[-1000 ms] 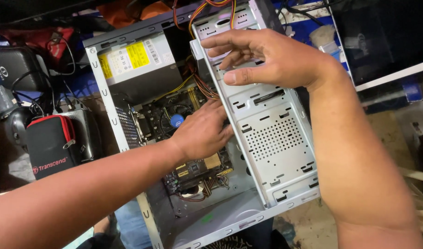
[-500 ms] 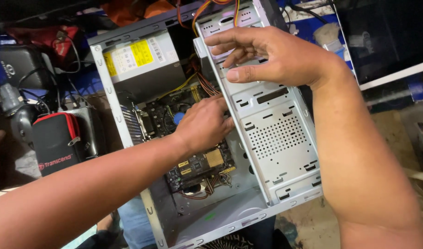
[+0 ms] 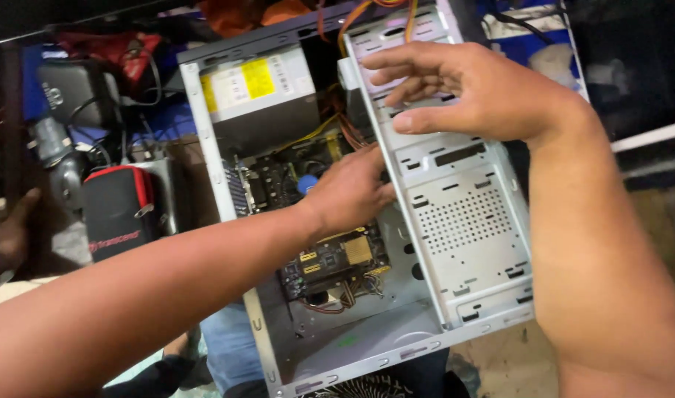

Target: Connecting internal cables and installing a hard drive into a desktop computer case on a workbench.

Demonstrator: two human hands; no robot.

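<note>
An open grey desktop computer case (image 3: 367, 354) lies on its side in front of me. My left hand (image 3: 350, 193) reaches inside it, over the motherboard (image 3: 330, 258), with its fingers curled near the cables beside the drive cage; what they touch is hidden. My right hand (image 3: 462, 92) rests on top of the perforated metal drive cage (image 3: 462, 214), fingers bent and apart over its upper edge. A power supply (image 3: 256, 92) with a yellow label sits in the case's upper left corner. Orange and yellow cables (image 3: 352, 18) run out over the top.
A black and red zipped pouch (image 3: 116, 210) stands left of the case beside dark devices and cables. Another person's hand (image 3: 6, 236) shows at the far left edge. A dark monitor (image 3: 632, 66) is at the upper right. Blue cloth lies below the case.
The view has shifted slightly, so the case sits further right. My left hand has edged a little deeper toward the drive cage; my right hand stays on the cage's top.
</note>
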